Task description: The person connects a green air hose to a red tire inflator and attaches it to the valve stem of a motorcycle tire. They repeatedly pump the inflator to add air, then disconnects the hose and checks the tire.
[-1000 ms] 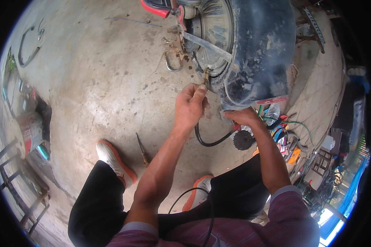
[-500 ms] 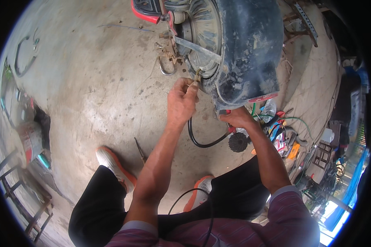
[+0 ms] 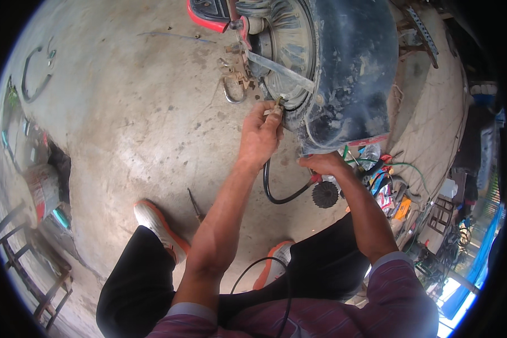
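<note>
The rear wheel of a scooter or similar vehicle stands in front of me under a scuffed black mudguard. My left hand is closed at the wheel's lower edge, its thumb and fingers pinching a small brass-coloured fitting. From below that hand a black hose loops down to a red connector beside a round, ridged black gauge-like part. My right hand is curled just below the mudguard's bottom edge. What its fingers hold is hidden.
A metal shackle-like loop and rusty bracket lie left of the wheel. A screwdriver-like tool rests near my left shoe. Bags, cables and tools clutter the right side. A bucket and metal frame stand far left.
The wheel and mudguard appear slightly further right in view. My left hand stays at the wheel with the fitting. A red part seen earlier by my right fingers is now out of sight.
</note>
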`<state>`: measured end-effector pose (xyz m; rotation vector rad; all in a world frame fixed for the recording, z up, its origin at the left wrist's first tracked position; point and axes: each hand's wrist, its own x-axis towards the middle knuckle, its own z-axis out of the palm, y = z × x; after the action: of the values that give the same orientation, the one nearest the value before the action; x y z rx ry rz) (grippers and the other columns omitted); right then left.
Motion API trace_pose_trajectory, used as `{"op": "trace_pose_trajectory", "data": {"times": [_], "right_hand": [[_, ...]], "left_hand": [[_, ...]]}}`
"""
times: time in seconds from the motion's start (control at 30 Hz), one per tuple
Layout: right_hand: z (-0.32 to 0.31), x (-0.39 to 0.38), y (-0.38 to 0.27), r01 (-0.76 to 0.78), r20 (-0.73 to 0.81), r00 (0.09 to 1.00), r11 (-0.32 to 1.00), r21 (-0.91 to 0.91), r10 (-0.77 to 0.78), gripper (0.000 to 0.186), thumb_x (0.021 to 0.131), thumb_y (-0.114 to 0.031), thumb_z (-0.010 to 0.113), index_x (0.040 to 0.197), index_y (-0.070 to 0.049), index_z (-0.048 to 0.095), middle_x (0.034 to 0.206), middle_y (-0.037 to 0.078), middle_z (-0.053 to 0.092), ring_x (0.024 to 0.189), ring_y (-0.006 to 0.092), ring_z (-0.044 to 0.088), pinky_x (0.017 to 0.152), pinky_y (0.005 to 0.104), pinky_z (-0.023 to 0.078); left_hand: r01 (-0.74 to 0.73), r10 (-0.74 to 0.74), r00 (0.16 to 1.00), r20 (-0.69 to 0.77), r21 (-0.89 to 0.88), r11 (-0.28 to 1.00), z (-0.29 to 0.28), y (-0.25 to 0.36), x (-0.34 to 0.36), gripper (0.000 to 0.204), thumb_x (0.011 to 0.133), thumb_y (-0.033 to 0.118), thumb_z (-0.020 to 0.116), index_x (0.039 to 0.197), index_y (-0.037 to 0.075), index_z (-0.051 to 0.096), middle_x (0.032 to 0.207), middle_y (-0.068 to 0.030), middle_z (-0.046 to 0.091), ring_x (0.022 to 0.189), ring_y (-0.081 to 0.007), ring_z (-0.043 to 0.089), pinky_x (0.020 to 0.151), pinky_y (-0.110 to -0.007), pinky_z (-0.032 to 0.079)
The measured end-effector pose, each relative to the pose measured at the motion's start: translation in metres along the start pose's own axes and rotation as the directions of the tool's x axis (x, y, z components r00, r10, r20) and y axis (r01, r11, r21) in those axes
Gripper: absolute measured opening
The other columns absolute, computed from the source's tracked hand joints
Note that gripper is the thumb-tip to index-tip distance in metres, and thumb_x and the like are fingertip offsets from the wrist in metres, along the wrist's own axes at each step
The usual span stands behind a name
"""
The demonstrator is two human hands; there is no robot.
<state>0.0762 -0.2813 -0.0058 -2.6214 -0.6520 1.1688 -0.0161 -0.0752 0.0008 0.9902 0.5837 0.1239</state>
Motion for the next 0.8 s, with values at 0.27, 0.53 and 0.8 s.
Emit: {"op": "trace_pose_trajectory", "data": {"times": [0.27,0.53,0.8], "right_hand": [[-0.003,0.001,-0.001,-0.034,0.079,0.996,0.999,0.006,0.033,0.039,0.087,-0.023,0.067,0.117,0.002,0.066,0.082,0.013,0.075,0.059,0.0212,0.074,0.06,0.0359,0.062],[-0.001,0.007,0.007,-0.036,0.123,0.992,0.999,-0.002,0.036,0.04,0.089,-0.03,0.064,0.113,0.001,0.068,0.08,0.013,0.077,0.059,0.0208,0.075,0.061,0.035,0.062],[-0.007,0.004,-0.001,-0.187,0.205,0.964,0.979,0.075,0.169,0.043,0.088,-0.043,0.076,0.092,-0.001,0.07,0.08,0.008,0.07,0.068,0.0187,0.066,0.069,0.0405,0.055]], "left_hand": [[-0.141,0.161,0.986,-0.051,0.277,0.951,-0.002,-0.011,0.001,0.022,0.107,0.019,0.058,0.116,0.001,0.064,0.072,-0.0023,0.065,0.058,-0.0104,0.055,0.056,-0.027,0.047],[0.065,-0.067,0.998,-0.02,-0.073,0.995,-0.003,0.001,-0.003,0.024,0.105,0.018,0.061,0.117,-0.002,0.066,0.075,-0.0086,0.069,0.061,-0.0136,0.06,0.058,-0.033,0.05],[-0.093,0.113,0.988,-0.102,0.18,0.979,0.011,-0.001,-0.014,0.025,0.107,0.019,0.059,0.119,-0.001,0.066,0.073,-0.0036,0.066,0.058,-0.0132,0.061,0.052,-0.03,0.045]]}}
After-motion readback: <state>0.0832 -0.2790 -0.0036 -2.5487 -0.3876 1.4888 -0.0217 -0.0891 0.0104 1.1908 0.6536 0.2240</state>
